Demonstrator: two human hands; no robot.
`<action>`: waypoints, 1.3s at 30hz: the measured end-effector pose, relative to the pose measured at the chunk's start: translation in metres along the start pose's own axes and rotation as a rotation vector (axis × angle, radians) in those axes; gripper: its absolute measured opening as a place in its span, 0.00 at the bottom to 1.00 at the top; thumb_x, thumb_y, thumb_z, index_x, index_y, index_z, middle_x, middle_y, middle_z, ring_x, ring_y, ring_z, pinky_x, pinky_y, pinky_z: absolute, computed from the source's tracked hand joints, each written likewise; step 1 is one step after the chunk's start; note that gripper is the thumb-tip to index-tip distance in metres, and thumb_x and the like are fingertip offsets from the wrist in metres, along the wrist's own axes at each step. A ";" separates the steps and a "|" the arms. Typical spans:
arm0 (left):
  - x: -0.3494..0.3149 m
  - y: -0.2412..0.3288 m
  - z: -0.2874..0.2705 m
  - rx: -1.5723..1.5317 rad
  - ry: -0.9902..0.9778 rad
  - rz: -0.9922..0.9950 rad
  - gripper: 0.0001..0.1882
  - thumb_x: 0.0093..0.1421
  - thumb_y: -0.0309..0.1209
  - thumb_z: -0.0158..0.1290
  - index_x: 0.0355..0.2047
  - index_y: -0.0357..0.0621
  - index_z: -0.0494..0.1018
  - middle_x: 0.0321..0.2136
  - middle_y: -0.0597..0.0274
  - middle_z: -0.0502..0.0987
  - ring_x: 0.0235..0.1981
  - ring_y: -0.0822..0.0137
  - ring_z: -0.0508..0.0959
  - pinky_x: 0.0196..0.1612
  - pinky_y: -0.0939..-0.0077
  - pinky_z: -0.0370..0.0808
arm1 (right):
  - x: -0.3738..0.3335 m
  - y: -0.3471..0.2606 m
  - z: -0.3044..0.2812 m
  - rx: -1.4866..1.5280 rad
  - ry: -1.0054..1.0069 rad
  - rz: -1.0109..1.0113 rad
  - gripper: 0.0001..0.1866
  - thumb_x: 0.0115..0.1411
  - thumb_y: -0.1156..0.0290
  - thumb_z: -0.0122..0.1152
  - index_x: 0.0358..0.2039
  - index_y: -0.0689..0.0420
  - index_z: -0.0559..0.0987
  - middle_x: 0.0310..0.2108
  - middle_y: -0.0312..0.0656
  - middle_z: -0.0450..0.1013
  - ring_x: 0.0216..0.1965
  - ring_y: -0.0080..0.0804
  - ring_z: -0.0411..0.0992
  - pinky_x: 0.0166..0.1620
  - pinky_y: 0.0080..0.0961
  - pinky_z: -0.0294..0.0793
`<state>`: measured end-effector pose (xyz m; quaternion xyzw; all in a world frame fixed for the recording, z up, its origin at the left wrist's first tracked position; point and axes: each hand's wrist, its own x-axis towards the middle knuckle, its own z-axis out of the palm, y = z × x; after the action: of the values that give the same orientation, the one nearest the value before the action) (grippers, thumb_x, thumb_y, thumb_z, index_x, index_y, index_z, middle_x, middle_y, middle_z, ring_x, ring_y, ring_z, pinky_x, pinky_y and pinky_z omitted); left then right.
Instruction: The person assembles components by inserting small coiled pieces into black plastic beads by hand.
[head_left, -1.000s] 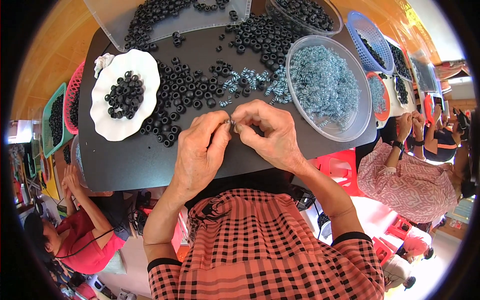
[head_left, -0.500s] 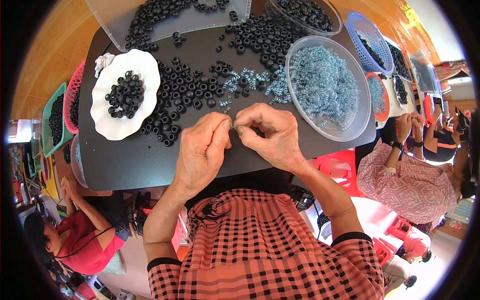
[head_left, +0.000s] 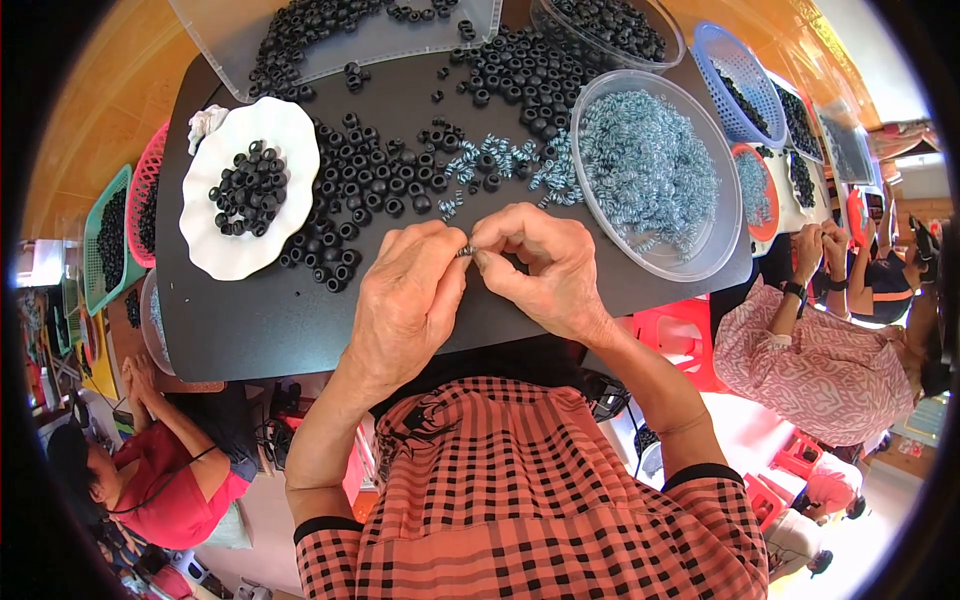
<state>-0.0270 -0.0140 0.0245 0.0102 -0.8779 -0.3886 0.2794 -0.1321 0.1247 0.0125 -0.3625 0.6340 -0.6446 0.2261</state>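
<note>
Above the table's near edge, my left hand and my right hand meet with their fingertips pinched close together. A tiny coil spring shows at the left thumb and forefinger, which grip it. The right thumb and forefinger press together beside it; whatever lies between them is too small to make out. Just beyond my fingers, loose pale-blue coil springs lie on the dark table. Many hollow black round plastic pieces spread to their left. A clear round tub full of springs stands to the right.
Left on the table is a white scalloped plate with black pieces. A clear bin and a clear bowl of black pieces stand at the back. Blue, pink and green baskets flank the table. Other people sit on both sides.
My left hand has shifted slightly and turned at the fingertips, so the coil spring shows more plainly. My right hand stays almost in place, and a few loose springs beyond the fingers are less covered.
</note>
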 end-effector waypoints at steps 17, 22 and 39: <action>0.000 -0.003 -0.012 -0.545 -0.213 -0.488 0.11 0.68 0.30 0.46 0.34 0.37 0.75 0.18 0.64 0.75 0.18 0.79 0.65 0.21 0.80 0.61 | 0.001 -0.001 0.002 0.014 -0.032 -0.055 0.08 0.52 0.89 0.56 0.32 0.64 0.75 0.30 0.39 0.74 0.31 0.18 0.71 0.34 0.16 0.73; 0.002 0.000 -0.013 -0.557 -0.173 -0.556 0.13 0.68 0.33 0.45 0.34 0.36 0.75 0.19 0.65 0.75 0.20 0.80 0.66 0.22 0.81 0.62 | 0.001 -0.001 0.001 0.000 -0.015 -0.052 0.08 0.52 0.89 0.55 0.31 0.64 0.74 0.30 0.38 0.74 0.31 0.18 0.70 0.34 0.16 0.71; 0.006 0.007 -0.016 -0.437 -0.212 -0.542 0.09 0.64 0.28 0.49 0.31 0.35 0.75 0.21 0.65 0.75 0.22 0.78 0.72 0.26 0.81 0.67 | 0.002 0.000 0.002 -0.073 -0.035 -0.109 0.08 0.51 0.89 0.57 0.30 0.63 0.74 0.28 0.35 0.72 0.27 0.15 0.67 0.29 0.14 0.68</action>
<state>-0.0226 -0.0210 0.0407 0.1422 -0.7638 -0.6257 0.0693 -0.1319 0.1226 0.0125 -0.4157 0.6323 -0.6260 0.1885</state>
